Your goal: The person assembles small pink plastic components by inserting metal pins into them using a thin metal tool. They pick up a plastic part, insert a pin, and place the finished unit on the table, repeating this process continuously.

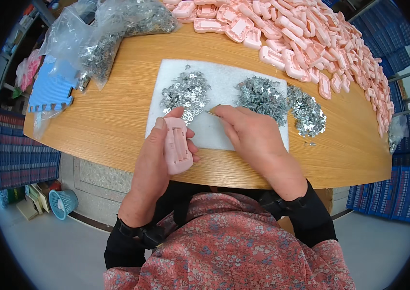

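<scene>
Holding a pale pink plastic housing (179,146) over the near edge of the table, the left hand (151,152) has its thumb along one side and its fingers curled around behind to the other, clamped on it. From where I stand, its open side with long slots faces up, and the piece is tilted slightly.

Just to its right, the right hand (258,135) is above a white foam sheet (222,92), thumb and forefinger pinched together on a small silvery piece (208,112); I can't make out its exact shape.

Near the left hand's fingertips, a heap of flat metal bits (185,92) lies on the sheet. Beyond the right hand sits a heap of darker metal parts (262,96), and just past the sheet's right edge a third heap (307,113) rests on the wooden table (103,116).

Farther back on the right, a great mound of pink housings (321,43) spreads along the tabletop. Across at the far left, a clear bag of metal parts (106,50) slumps beside a blue foam mat (52,87). A pale blue basket (64,202) is tipped on the floor, below blue racks (26,157).
</scene>
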The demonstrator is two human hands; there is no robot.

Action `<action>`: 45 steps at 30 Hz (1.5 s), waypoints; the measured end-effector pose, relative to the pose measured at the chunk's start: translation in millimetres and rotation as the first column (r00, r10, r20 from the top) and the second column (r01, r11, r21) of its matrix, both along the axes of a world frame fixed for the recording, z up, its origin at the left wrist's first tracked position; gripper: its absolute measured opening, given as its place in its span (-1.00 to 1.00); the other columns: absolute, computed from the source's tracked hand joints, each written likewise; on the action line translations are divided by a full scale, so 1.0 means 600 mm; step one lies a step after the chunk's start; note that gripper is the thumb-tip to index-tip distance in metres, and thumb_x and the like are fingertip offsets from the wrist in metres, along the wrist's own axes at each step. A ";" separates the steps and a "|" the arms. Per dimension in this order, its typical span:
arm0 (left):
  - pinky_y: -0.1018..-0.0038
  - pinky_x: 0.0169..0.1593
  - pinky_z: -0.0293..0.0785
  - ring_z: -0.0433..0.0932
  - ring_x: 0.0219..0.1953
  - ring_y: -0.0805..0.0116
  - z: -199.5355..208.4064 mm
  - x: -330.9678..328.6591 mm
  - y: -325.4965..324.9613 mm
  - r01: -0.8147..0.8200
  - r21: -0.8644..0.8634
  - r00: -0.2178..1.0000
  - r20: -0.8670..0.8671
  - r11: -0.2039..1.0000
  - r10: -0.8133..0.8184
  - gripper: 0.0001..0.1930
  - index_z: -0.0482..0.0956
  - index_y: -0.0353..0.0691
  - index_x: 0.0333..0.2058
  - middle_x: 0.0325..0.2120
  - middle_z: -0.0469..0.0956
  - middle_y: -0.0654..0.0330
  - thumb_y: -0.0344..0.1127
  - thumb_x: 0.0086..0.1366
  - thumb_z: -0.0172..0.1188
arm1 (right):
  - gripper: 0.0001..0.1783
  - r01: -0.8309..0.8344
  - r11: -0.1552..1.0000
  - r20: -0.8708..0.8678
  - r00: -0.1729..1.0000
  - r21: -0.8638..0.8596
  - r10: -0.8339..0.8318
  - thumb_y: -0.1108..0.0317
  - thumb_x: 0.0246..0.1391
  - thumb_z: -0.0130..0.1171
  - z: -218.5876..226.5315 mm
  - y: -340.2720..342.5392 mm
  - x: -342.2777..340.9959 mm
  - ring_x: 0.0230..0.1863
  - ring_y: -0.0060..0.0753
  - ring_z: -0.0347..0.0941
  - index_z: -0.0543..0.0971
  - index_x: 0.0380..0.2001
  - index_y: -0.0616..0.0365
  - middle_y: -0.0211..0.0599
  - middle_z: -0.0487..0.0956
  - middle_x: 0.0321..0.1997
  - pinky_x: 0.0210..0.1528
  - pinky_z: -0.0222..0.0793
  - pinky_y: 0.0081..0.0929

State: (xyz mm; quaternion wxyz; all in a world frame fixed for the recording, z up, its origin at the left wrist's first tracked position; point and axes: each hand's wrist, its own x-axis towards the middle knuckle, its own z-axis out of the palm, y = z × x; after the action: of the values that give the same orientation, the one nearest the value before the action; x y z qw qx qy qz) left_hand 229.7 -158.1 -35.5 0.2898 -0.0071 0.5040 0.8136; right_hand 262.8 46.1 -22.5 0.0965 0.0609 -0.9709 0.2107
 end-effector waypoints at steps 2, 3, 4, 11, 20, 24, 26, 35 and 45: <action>0.43 -0.24 0.60 0.56 -0.31 0.42 -0.002 -0.001 -0.001 0.002 0.008 1.000 -0.006 1.000 -0.002 -0.38 0.20 -0.35 0.29 -0.27 0.51 0.16 0.06 0.54 -0.39 | -0.76 -0.011 0.997 -0.039 0.999 0.071 0.014 0.39 0.06 0.10 0.001 -0.014 -0.008 -0.40 -0.07 0.58 0.56 -0.16 -0.03 -0.22 0.56 -0.42 -0.41 0.49 -0.16; 0.43 -0.24 0.60 0.56 -0.31 0.42 -0.005 -0.002 -0.002 0.005 0.017 1.000 -0.010 1.000 -0.004 -0.38 0.19 -0.35 0.29 -0.27 0.51 0.16 0.06 0.54 -0.39 | -0.76 -0.013 0.992 -0.019 1.000 0.129 0.015 0.40 0.04 0.10 0.002 -0.018 -0.013 -0.41 -0.10 0.58 0.58 -0.18 -0.04 -0.24 0.55 -0.44 -0.43 0.49 -0.18; 0.43 -0.24 0.60 0.56 -0.31 0.42 -0.007 -0.002 -0.003 0.004 0.025 1.000 -0.013 1.000 -0.003 -0.38 0.19 -0.35 0.29 -0.27 0.51 0.15 0.06 0.54 -0.39 | -0.75 -0.020 0.982 0.002 1.000 0.185 0.020 0.41 0.02 0.11 0.003 -0.023 -0.018 -0.42 -0.12 0.58 0.59 -0.20 -0.05 -0.25 0.54 -0.46 -0.44 0.49 -0.20; 0.41 -0.19 0.57 0.53 -0.30 0.43 -0.011 -0.003 -0.008 0.021 0.044 1.000 0.018 0.999 -0.022 -0.37 0.20 -0.34 0.30 -0.24 0.47 0.18 0.07 0.53 -0.32 | -0.76 -0.064 0.948 0.051 0.997 0.312 0.051 0.40 -0.01 0.10 0.027 -0.002 0.005 -0.42 -0.18 0.59 0.65 -0.25 -0.05 -0.29 0.53 -0.49 -0.48 0.48 -0.25; 0.42 -0.19 0.56 0.53 -0.30 0.43 -0.013 -0.003 -0.009 0.036 0.057 0.999 0.005 0.998 -0.037 -0.37 0.20 -0.33 0.30 -0.24 0.48 0.18 0.09 0.52 -0.32 | -0.75 -0.067 0.969 0.008 0.998 0.237 0.067 0.40 0.00 0.09 0.018 -0.024 -0.019 -0.42 -0.19 0.59 0.63 -0.22 -0.06 -0.31 0.54 -0.47 -0.46 0.49 -0.27; 0.42 -0.20 0.55 0.53 -0.30 0.43 -0.016 -0.004 -0.011 0.031 0.061 0.999 0.012 0.998 -0.032 -0.37 0.21 -0.33 0.29 -0.25 0.48 0.18 0.09 0.52 -0.31 | -0.77 -0.081 0.954 0.059 0.996 0.289 0.066 0.40 0.00 0.09 0.019 -0.019 -0.015 -0.41 -0.19 0.59 0.63 -0.25 -0.06 -0.31 0.54 -0.48 -0.45 0.48 -0.27; 0.43 -0.21 0.55 0.53 -0.30 0.42 -0.017 -0.003 -0.010 0.028 0.062 0.999 0.020 0.998 -0.029 -0.38 0.21 -0.33 0.28 -0.26 0.48 0.18 0.08 0.52 -0.30 | -0.77 -0.101 0.947 0.075 0.994 0.305 0.082 0.40 0.00 0.08 0.028 -0.008 -0.005 -0.42 -0.19 0.59 0.63 -0.26 -0.06 -0.31 0.54 -0.49 -0.46 0.48 -0.28; 0.44 -0.23 0.55 0.53 -0.31 0.42 -0.013 -0.002 -0.010 0.032 0.040 0.999 0.003 0.999 -0.032 -0.38 0.22 -0.34 0.27 -0.27 0.49 0.17 0.08 0.52 -0.31 | -0.69 -0.079 0.955 0.132 0.990 0.287 0.042 0.39 0.04 0.09 0.042 0.011 0.008 -0.39 -0.16 0.59 0.66 -0.15 -0.11 -0.31 0.56 -0.46 -0.39 0.50 -0.24; 0.44 -0.24 0.56 0.54 -0.32 0.42 -0.016 -0.002 -0.009 0.025 0.034 1.000 -0.011 0.999 -0.025 -0.36 0.22 -0.35 0.27 -0.27 0.49 0.17 0.10 0.51 -0.32 | -0.61 -0.062 0.966 0.276 0.961 0.252 -0.010 0.39 0.05 0.16 0.057 0.012 0.012 -0.38 -0.03 0.56 0.59 0.00 -0.15 -0.22 0.59 -0.41 -0.36 0.47 -0.13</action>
State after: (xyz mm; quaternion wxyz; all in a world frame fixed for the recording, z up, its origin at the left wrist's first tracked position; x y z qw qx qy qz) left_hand 228.4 -163.6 -45.2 0.2974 0.0084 0.4916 0.8185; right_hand 269.8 53.5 11.4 -0.0506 0.0562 -0.9931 0.0898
